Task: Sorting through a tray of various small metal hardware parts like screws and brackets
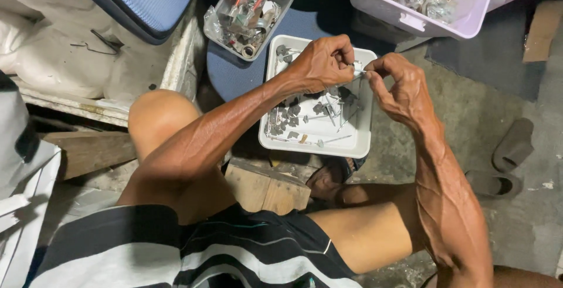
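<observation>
- Head view, looking down: both hands meet above the far edge of a white square tray, fingertips almost touching each other.
- Left hand is curled nearly to a fist, thumb & forefinger pinching a small metal pin; the pin is thin and shiny, partly hidden, exact shape too small to tell.
- Right hand comes from the other side, fingers bent, thumb & forefinger pressed on the same pin at its right end.
- Long axis of the pin runs approx. left-right, from one pinch to the other, so it lies between the hands; neither is clearly nearer.
- Under the hands, inside the tray: many more loose pins and small dark metal parts, spread mostly in the middle & left part.
- Around: clear plastic box with mixed hardware beyond the tray, lilac bin with plastic bags to the far right, wooden block near the knee, a pair of sandals on the concrete floor at right.
- Nothing stands between hands and tray; only the left forearm crosses over the tray's left side.
</observation>
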